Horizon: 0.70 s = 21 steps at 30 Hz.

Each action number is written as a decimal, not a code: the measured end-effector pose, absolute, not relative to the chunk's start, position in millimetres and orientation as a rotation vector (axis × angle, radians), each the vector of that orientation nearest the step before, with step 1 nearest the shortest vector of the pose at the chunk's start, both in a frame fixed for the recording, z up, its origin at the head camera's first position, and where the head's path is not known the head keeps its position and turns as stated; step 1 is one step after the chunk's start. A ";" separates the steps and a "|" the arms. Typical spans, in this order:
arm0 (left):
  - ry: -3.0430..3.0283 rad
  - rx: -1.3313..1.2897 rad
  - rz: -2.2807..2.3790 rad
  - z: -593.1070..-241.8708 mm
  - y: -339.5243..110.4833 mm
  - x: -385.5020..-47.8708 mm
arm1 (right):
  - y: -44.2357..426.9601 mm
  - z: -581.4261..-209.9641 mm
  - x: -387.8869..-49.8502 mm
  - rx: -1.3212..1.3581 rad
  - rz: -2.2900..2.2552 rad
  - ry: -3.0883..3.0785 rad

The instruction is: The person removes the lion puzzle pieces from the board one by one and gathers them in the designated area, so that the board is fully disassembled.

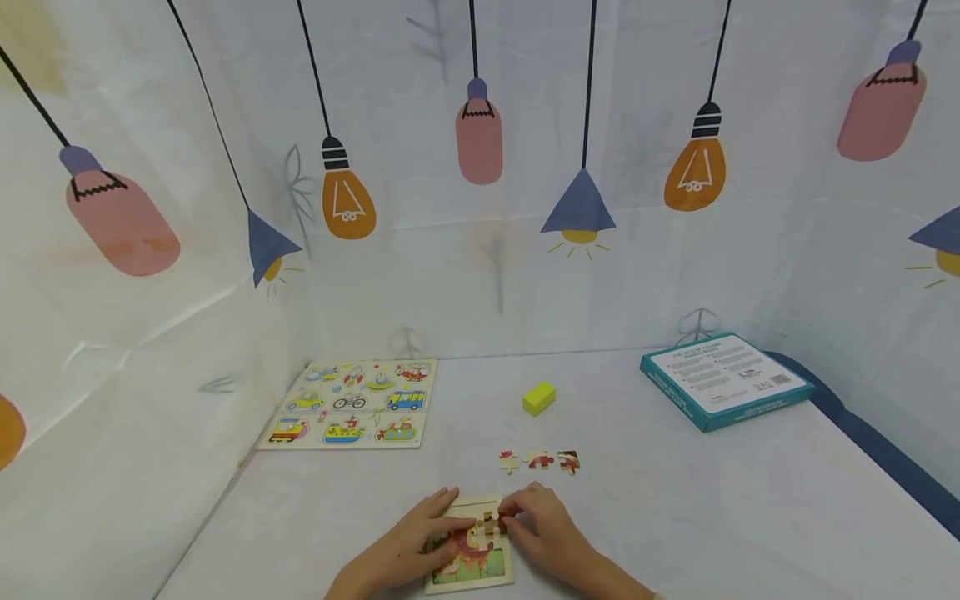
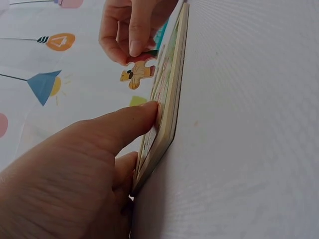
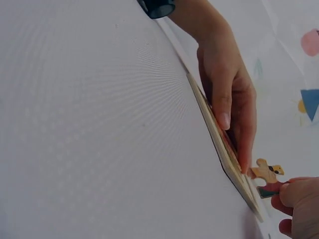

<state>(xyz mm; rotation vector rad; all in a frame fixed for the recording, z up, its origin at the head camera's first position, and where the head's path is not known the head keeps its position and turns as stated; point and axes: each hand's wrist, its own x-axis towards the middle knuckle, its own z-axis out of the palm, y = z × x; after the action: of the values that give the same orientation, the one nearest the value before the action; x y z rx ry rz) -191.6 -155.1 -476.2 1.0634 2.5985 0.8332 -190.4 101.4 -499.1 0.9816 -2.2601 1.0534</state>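
Note:
A small wooden jigsaw board (image 1: 472,588) with a coloured animal picture lies flat at the table's front. Over its left side rests my left hand (image 1: 408,546), fingers fairly straight. In the left wrist view, the thumb presses on the picture and another finger touches the board's edge. My right hand (image 1: 546,529) pinches a jigsaw piece (image 2: 142,72) between thumb and fingers at the board's upper right. That piece is tan with red and green, and stands tilted up from the board. Beyond the board lie loose jigsaw pieces (image 1: 538,460) in a row.
A yellow block (image 1: 538,398) stands farther back. To the left rear lies a vehicle picture board (image 1: 375,417). A teal-edged flat box (image 1: 723,379) lies at the right rear. A printed white sheet (image 1: 480,275) hangs behind the white table (image 1: 637,517).

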 end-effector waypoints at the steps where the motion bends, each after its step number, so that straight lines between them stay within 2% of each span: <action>1: 2.598 1.062 0.831 -476.1 -154.9 -191.3 | 102.4 -498.6 -190.8 0.967 1.053 -2.262; 21: 2.571 1.009 0.832 -477.6 -155.5 -191.7 | 140.6 -493.1 -208.8 0.545 1.207 -2.435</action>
<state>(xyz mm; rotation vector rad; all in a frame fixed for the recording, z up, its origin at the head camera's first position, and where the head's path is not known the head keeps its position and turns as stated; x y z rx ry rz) -191.7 -155.5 -477.6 1.0089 2.5714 0.8322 -208.8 140.6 -493.1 0.5453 -2.4352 1.2073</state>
